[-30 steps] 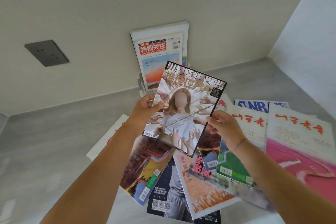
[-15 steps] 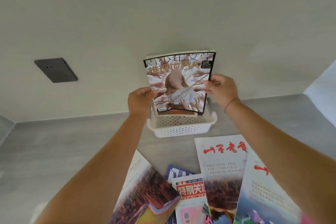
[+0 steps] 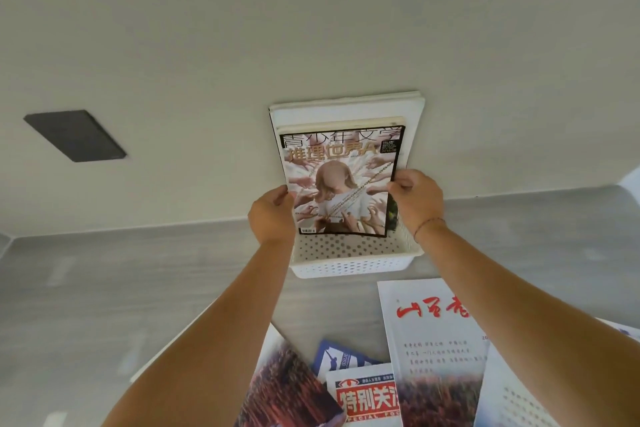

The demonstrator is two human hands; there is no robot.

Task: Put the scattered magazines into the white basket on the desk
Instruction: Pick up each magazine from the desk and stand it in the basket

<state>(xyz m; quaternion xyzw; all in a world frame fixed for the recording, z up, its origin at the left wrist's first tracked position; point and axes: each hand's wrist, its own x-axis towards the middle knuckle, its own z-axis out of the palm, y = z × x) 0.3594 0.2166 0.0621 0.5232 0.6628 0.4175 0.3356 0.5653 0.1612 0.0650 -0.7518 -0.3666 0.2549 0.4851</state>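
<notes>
The white perforated basket [image 3: 349, 265] stands on the grey desk against the back wall. A magazine with a blonde figure and many hands on its cover [image 3: 341, 180] stands upright in it, in front of other white magazines [image 3: 346, 107] leaning on the wall. My left hand [image 3: 273, 215] grips its left edge and my right hand [image 3: 415, 199] grips its right edge. Scattered magazines lie near me: one with red brush lettering [image 3: 436, 340], one with a red banner title [image 3: 367, 399], a reddish landscape cover [image 3: 287, 388] and a blue one [image 3: 341, 357].
A dark wall socket plate [image 3: 74, 135] sits on the wall at the left. The grey desk [image 3: 121, 288] stretches left of the basket. A side wall [image 3: 632, 177] closes the right corner. Another pale magazine [image 3: 512, 395] lies at the lower right.
Both hands carried the blonde-figure magazine from over the scattered pile up to the basket and lowered it in upright. My view tilted up towards the wall.
</notes>
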